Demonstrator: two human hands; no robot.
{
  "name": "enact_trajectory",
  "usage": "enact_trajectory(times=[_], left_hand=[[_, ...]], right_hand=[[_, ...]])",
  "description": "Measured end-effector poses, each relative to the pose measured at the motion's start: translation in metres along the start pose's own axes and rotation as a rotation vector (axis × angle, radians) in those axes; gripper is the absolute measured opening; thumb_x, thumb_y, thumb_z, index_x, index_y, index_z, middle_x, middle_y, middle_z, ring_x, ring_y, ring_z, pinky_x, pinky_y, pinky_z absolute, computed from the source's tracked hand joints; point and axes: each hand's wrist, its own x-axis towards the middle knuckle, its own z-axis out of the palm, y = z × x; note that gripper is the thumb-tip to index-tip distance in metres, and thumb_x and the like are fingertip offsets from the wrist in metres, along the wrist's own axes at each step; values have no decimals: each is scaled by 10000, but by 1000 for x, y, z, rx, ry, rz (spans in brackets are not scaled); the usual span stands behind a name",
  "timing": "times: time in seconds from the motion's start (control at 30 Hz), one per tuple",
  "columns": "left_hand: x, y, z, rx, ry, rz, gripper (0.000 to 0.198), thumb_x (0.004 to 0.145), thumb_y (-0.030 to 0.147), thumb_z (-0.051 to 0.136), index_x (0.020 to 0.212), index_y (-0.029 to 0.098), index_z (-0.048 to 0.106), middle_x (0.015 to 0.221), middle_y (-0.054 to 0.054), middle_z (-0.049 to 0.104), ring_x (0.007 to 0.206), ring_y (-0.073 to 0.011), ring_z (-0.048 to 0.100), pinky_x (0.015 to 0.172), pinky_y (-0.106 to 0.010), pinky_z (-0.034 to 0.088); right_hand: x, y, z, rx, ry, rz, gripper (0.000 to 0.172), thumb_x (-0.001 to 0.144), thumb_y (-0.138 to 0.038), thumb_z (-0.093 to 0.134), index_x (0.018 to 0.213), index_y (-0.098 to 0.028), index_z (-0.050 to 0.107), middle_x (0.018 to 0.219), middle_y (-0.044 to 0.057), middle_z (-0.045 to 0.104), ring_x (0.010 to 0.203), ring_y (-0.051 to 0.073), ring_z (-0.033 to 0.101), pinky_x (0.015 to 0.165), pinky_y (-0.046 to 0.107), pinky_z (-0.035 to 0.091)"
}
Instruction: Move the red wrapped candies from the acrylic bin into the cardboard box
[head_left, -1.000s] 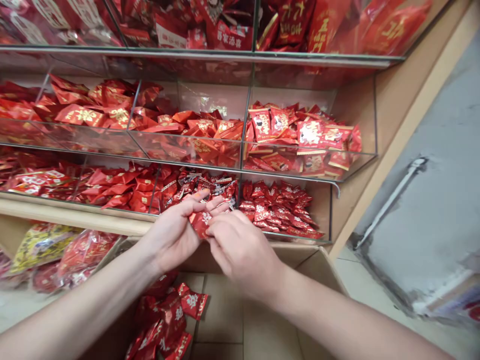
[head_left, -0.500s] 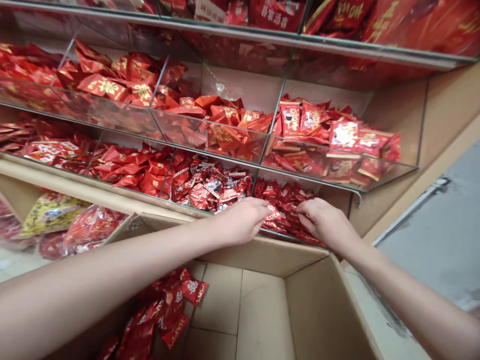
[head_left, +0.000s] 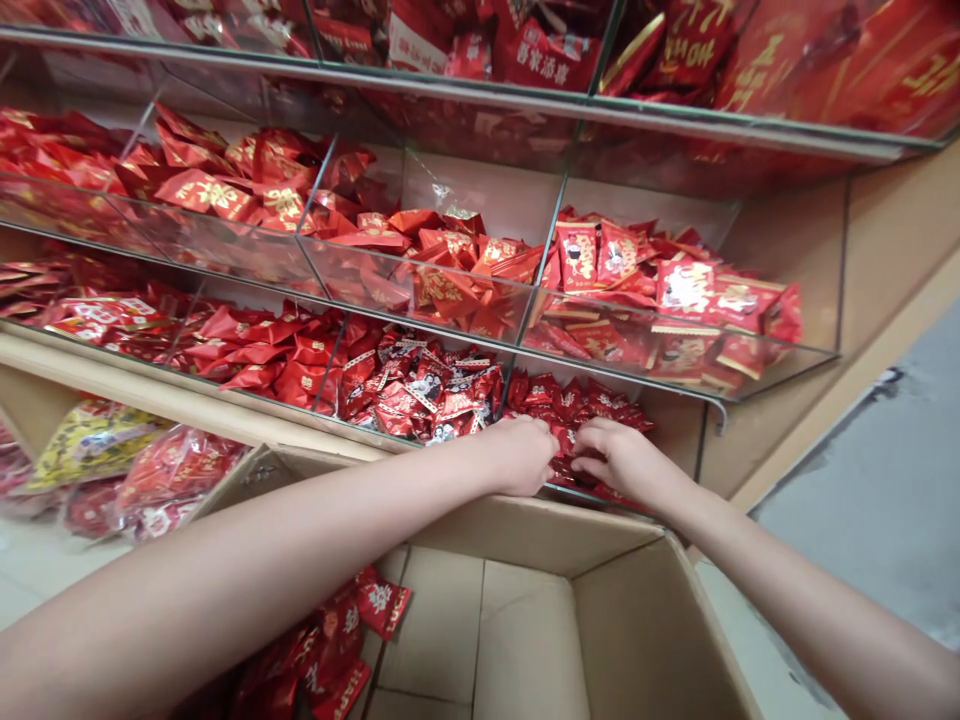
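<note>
My left hand (head_left: 527, 456) reaches over the far wall of the cardboard box (head_left: 630, 620) into the lower right shelf compartment. Its fingers are curled down, and what they may hold is hidden. Just to its right, my right hand (head_left: 626, 458) is at the same compartment, fingers bent and apart, touching or just above the red candy packets (head_left: 551, 392). No packet shows in its grip. Inside the box, on the left and partly behind my left forearm, lies a pile of red candy packets (head_left: 382, 602) with white and gold print.
Glass dividers split the shelves into compartments of red packets (head_left: 450, 260). A clear front panel (head_left: 675, 355) juts out above my hands, with a small metal hook (head_left: 721, 416) at its edge. Bagged goods, one yellow bag (head_left: 94, 440), lie at lower left. A grey wall (head_left: 862, 480) stands right.
Both hands have drawn closer together, the left moving right and the right slightly left. The left fingers have curled further in. The whole view has shifted slightly downward.
</note>
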Motion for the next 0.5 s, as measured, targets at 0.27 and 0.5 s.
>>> enact_trajectory(times=[0.27, 0.5], left_hand=[[4, 2, 2, 68, 38, -29, 271, 757, 285, 441, 940, 145, 584, 972, -111, 542, 921, -254, 492, 751, -374, 428], [15, -1, 9, 71, 52, -33, 371, 726, 344, 506, 1033, 136, 532, 1005, -118, 548, 927, -266, 504, 745, -389, 431]], right_hand=[[0, 5, 1, 69, 30, 95, 92, 691, -250, 593, 667, -167, 561, 694, 33, 550, 654, 142, 497, 617, 253, 388], [4, 3, 5, -14, 7, 108, 47, 674, -190, 577, 664, -172, 535, 718, 29, 529, 657, 136, 494, 608, 244, 388]])
